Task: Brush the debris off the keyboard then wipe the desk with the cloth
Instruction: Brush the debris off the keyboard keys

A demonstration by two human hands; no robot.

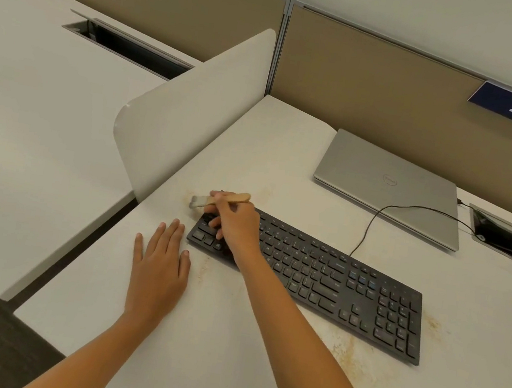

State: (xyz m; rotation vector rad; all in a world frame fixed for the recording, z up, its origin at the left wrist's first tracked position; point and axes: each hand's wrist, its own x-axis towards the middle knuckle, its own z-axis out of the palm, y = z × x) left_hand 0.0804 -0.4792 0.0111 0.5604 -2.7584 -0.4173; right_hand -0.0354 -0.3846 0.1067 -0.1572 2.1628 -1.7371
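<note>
Fingers pinch brush, bristles seemingly off keyboard

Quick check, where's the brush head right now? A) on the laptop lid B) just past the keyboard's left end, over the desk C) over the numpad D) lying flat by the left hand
B: the right hand holds the brush with its bristles beyond the left end of the keyboard, over the desk.

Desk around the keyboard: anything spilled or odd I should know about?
Yes. Brownish debris lies on the desk by the keyboard's front edge, beside its right end, and near the brush held in the right hand. No cloth is in view.
</note>
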